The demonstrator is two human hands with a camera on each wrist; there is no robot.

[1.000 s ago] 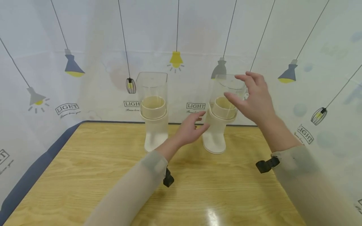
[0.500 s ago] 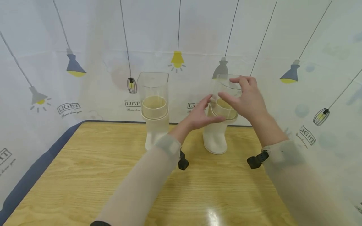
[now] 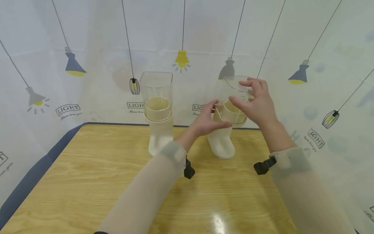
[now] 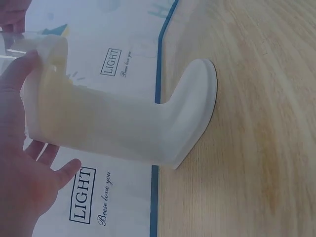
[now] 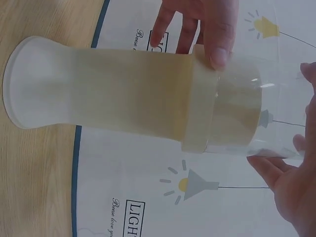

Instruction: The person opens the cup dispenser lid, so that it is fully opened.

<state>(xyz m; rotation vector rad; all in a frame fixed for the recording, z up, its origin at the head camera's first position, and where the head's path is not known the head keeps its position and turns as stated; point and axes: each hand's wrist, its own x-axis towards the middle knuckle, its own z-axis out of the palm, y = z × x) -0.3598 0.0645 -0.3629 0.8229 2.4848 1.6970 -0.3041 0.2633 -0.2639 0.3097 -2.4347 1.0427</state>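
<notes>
A white boot-shaped stand (image 3: 221, 147) is on the table at right of centre, leaning slightly in the head view. A clear tube (image 5: 284, 94) is fitted over the pale inner ring (image 5: 237, 111) at its top. My left hand (image 3: 204, 122) grips the stand around its collar (image 5: 198, 103), thumb in front and fingers behind. Higher up, my right hand (image 3: 258, 105) holds the clear tube between thumb and fingers. The right wrist view shows thumb and fingers on opposite sides of the tube.
A second white stand (image 3: 160, 133) with its own clear tube (image 3: 157, 86) stands to the left. The wooden table (image 3: 96, 169) ends behind both at a dark blue edge. A printed cloth (image 3: 102, 48) with hanging lamps rises behind and beside the table.
My left hand has moved right and up from beside the stand onto its collar. My right hand has closed in on the tube. The stand and tube have turned and leaned slightly.
</notes>
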